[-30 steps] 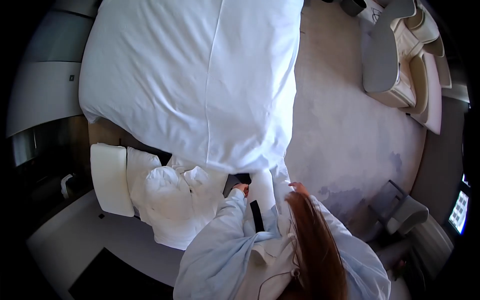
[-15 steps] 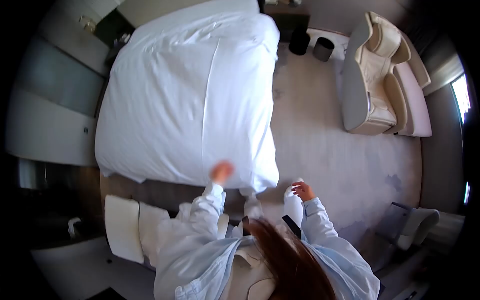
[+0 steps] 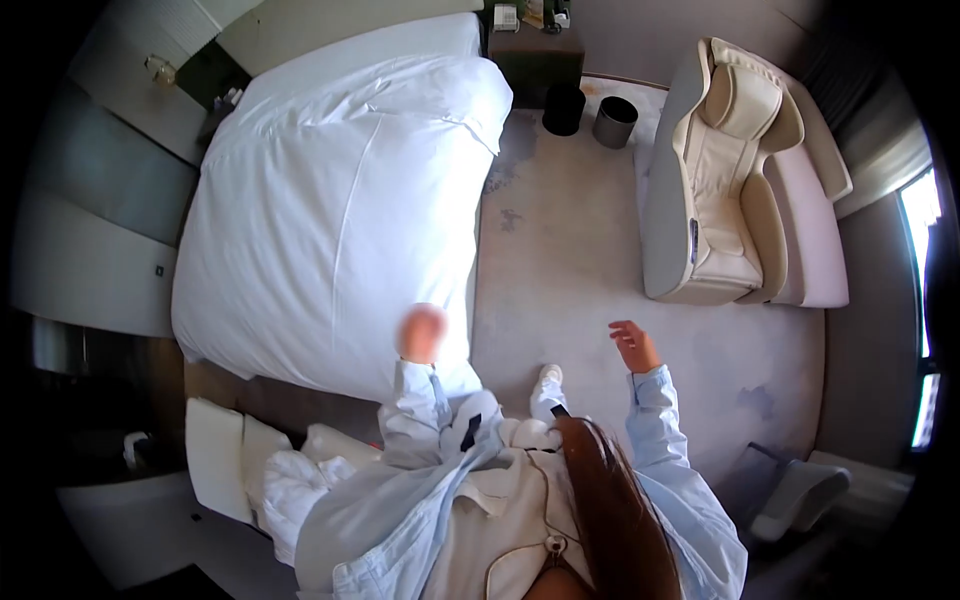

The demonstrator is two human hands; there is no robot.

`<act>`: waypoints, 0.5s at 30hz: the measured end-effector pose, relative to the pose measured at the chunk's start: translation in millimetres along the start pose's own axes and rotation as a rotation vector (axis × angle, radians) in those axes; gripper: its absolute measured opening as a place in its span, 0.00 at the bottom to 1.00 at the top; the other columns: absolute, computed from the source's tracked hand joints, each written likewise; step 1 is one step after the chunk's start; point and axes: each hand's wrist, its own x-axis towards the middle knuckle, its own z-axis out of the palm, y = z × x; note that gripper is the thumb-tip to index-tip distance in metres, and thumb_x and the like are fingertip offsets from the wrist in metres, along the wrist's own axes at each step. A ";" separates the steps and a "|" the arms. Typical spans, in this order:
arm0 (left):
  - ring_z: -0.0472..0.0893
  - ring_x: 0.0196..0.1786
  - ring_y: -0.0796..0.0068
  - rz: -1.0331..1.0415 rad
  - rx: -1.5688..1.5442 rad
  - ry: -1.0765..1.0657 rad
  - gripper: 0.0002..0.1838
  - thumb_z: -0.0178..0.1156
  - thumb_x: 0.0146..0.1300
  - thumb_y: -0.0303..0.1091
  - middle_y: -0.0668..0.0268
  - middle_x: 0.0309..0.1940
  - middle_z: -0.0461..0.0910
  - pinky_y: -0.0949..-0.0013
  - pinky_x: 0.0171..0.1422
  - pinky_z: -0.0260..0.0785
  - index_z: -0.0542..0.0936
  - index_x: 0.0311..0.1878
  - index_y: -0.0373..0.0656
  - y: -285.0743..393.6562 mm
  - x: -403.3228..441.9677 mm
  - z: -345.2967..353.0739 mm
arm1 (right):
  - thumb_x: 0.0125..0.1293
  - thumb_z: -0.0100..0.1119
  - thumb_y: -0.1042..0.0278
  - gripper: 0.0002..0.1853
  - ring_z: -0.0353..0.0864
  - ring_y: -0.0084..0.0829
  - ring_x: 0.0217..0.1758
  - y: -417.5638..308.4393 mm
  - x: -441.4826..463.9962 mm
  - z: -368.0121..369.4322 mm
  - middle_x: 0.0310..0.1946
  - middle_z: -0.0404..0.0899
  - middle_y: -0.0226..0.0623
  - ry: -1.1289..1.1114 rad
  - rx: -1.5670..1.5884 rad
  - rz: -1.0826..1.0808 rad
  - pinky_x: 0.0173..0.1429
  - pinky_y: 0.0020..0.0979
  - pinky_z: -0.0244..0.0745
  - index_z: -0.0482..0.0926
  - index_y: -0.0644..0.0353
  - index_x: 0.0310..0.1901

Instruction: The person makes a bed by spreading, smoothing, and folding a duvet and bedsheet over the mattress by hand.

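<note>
A: How does the white duvet (image 3: pixel 290 240) appear?
B: Broad and smooth over its middle, with shallow creases; a raised seam (image 3: pixel 352 190) runs lengthwise. Toward the head end the cloth is bunched into folds, and its corner is rounded and puffy.
A: Its location?
B: Spread over the bed, ahead of the person and to the left of the carpet (image 3: pixel 560 250), its lower edge draping at the foot end.
A: The left hand (image 3: pixel 422 335)?
B: Seen against the duvet's near part, blurred; its opening, contact and any hold cannot be told.
A: The right hand (image 3: pixel 634 347)?
B: Half open above the carpet, fingers parted and slightly bent, holding nothing.
</note>
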 end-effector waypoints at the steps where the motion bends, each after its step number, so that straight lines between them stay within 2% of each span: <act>1: 0.71 0.45 0.63 -0.149 -0.389 0.103 0.18 0.52 0.51 0.24 0.63 0.40 0.69 0.63 0.49 0.66 0.66 0.47 0.43 15.2 1.8 15.2 | 0.54 0.44 0.80 0.13 0.77 0.28 0.36 -15.5 8.2 -14.8 0.32 0.77 0.37 -0.001 0.048 -0.005 0.39 0.25 0.71 0.73 0.60 0.41; 2: 0.71 0.45 0.64 -0.302 -0.563 0.186 0.17 0.51 0.51 0.24 0.63 0.40 0.68 0.64 0.49 0.66 0.65 0.47 0.43 64.7 -3.8 39.0 | 0.54 0.44 0.80 0.14 0.77 0.28 0.36 -25.0 14.9 -26.3 0.33 0.77 0.36 -0.001 0.095 -0.010 0.39 0.25 0.71 0.72 0.60 0.42; 4: 0.71 0.44 0.66 -0.349 -0.470 0.205 0.16 0.50 0.51 0.24 0.63 0.40 0.68 0.67 0.49 0.65 0.66 0.45 0.44 98.4 5.8 60.4 | 0.56 0.44 0.78 0.14 0.76 0.27 0.37 -25.7 34.6 -35.2 0.34 0.77 0.35 -0.056 0.166 -0.064 0.40 0.25 0.70 0.71 0.60 0.44; 6: 0.71 0.44 0.66 -0.151 -0.307 0.165 0.16 0.50 0.50 0.24 0.64 0.40 0.69 0.66 0.49 0.65 0.66 0.45 0.44 59.7 36.8 46.8 | 0.58 0.43 0.75 0.14 0.76 0.25 0.37 -25.2 48.8 -33.5 0.35 0.77 0.35 -0.141 0.536 0.127 0.40 0.24 0.70 0.70 0.61 0.46; 8: 0.71 0.44 0.66 -0.074 -0.248 0.172 0.16 0.50 0.50 0.24 0.64 0.40 0.69 0.67 0.48 0.65 0.66 0.44 0.45 36.4 65.5 38.4 | 0.60 0.42 0.73 0.14 0.76 0.25 0.38 7.5 69.1 -18.3 0.36 0.77 0.35 -0.215 0.603 0.145 0.41 0.23 0.69 0.69 0.60 0.48; 10: 0.71 0.45 0.66 -0.066 -0.253 0.200 0.16 0.50 0.50 0.23 0.64 0.40 0.69 0.67 0.48 0.66 0.66 0.44 0.45 23.3 103.5 35.8 | 0.60 0.44 0.72 0.15 0.76 0.25 0.40 6.9 95.9 -7.4 0.40 0.76 0.34 -0.292 0.457 0.292 0.43 0.24 0.70 0.68 0.58 0.50; 11: 0.71 0.45 0.65 -0.108 -0.258 0.261 0.16 0.51 0.50 0.23 0.64 0.41 0.68 0.67 0.48 0.66 0.67 0.44 0.45 10.9 118.7 34.6 | 0.60 0.44 0.72 0.15 0.76 0.25 0.40 -3.2 111.6 -3.0 0.40 0.76 0.34 -0.304 0.443 0.295 0.43 0.24 0.70 0.68 0.58 0.50; 13: 0.70 0.46 0.64 -0.380 -0.627 0.371 0.17 0.52 0.49 0.23 0.64 0.42 0.68 0.66 0.47 0.66 0.67 0.45 0.46 67.4 138.5 60.1 | 0.61 0.45 0.71 0.15 0.76 0.25 0.40 -28.2 149.8 0.4 0.40 0.76 0.34 -0.476 0.566 0.326 0.43 0.25 0.71 0.68 0.57 0.50; 15: 0.70 0.46 0.64 -0.388 -0.680 0.372 0.17 0.51 0.49 0.23 0.64 0.42 0.68 0.65 0.47 0.66 0.67 0.45 0.46 62.3 189.8 68.5 | 0.61 0.45 0.71 0.14 0.76 0.24 0.39 -34.9 203.4 1.0 0.39 0.76 0.34 -0.521 0.521 0.334 0.41 0.24 0.70 0.68 0.57 0.50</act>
